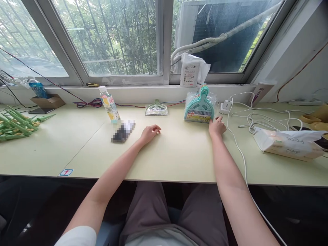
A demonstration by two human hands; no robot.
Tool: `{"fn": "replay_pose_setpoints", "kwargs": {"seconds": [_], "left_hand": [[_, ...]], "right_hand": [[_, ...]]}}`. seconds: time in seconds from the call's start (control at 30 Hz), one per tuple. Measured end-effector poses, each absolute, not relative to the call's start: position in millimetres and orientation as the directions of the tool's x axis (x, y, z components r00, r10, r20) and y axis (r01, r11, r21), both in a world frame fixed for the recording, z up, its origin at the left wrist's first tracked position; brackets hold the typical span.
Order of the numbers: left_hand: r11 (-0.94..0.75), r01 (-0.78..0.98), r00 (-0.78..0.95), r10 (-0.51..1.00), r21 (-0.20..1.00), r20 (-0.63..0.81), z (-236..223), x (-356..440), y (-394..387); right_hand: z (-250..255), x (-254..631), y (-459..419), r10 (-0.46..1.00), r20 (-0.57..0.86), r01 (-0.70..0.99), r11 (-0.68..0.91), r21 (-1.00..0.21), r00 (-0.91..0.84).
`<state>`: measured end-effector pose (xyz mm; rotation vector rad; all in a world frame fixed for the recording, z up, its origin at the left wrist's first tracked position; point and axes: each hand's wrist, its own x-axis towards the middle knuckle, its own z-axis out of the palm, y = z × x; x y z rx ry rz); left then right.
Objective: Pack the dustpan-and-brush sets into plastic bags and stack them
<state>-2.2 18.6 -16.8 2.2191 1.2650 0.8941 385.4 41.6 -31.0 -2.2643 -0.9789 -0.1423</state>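
Observation:
My left hand (150, 132) rests on the pale green table (164, 157) near its middle, fingers loosely curled and holding nothing. My right hand (217, 126) lies on the table at the lower right corner of a stack of teal mini dustpan sets in clear wrap (199, 105), fingertips touching the pack; I cannot tell whether it grips it. A single wrapped dustpan set (156, 109) lies flat farther back, between the hands. A blurred dark object (123, 131) sits left of my left hand.
A plastic bottle (109, 106) stands at the back left. Green pointed pieces (15, 123) lie at the far left by a cardboard box (48, 101). White cables (256, 119), a charger (225, 106) and a tissue pack (289, 143) fill the right. A bagged box (192, 70) sits on the windowsill.

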Motion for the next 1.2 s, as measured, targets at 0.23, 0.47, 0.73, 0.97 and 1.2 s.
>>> {"fn": "replay_pose_setpoints", "kwargs": {"seconds": [0.23,0.47,0.73,0.97,1.2], "left_hand": [[-0.498,0.603,0.392,0.865,0.623,0.313,-13.1,-1.0,14.2],[-0.501,0.602,0.4,0.863,0.622,0.309,-11.8,-1.0,13.6],[-0.496,0.625,0.4,0.867,0.603,0.297,-9.4,0.2,10.5],[-0.511,0.636,0.413,0.858,0.579,0.304,-9.0,0.7,10.3],[-0.52,0.654,0.423,0.854,0.55,0.304,-8.3,0.8,9.6]], "right_hand": [[-26.2,379.0,32.0,0.659,0.526,0.841,-0.373,-0.391,0.537],[-29.7,358.2,38.4,0.924,0.379,0.997,-0.027,-0.077,0.054],[-26.8,353.8,36.4,0.937,0.348,0.994,0.032,-0.102,0.005],[-27.4,352.2,36.4,0.945,0.327,0.99,0.038,-0.132,0.007],[-23.5,350.4,32.0,0.947,0.32,0.988,0.046,-0.15,0.005]]}}
